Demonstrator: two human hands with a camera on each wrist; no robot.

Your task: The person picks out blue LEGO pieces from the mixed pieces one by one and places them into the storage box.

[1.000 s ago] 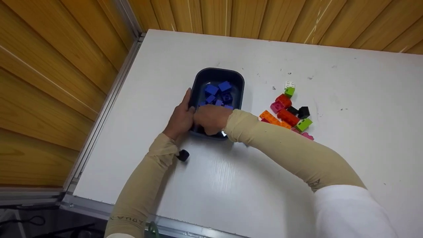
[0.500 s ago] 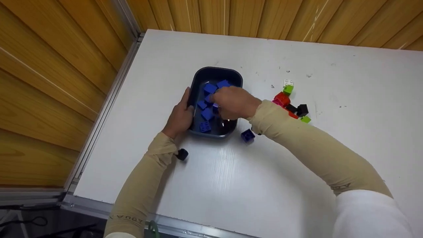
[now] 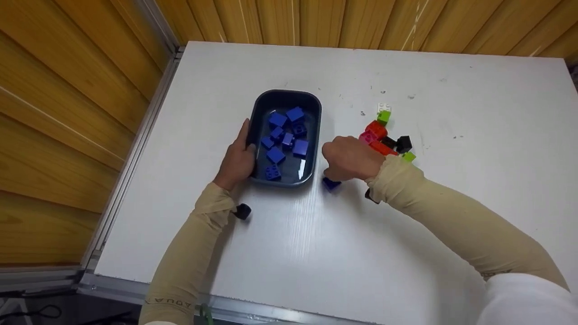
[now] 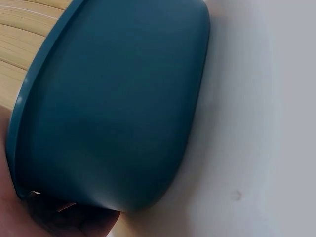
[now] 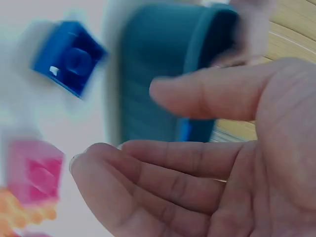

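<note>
white table: right hand empty above blue brick.

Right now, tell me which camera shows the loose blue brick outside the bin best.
The right wrist view: the loose blue brick shows whole, stud up, though blurred, beside the dark blue bin, with the right hand empty. The head view shows only an edge under that hand. The left wrist view shows none.

The tub was smooth plastic, glossy inside; the bricks shiny plastic; the table matt, scuffed white.
</note>
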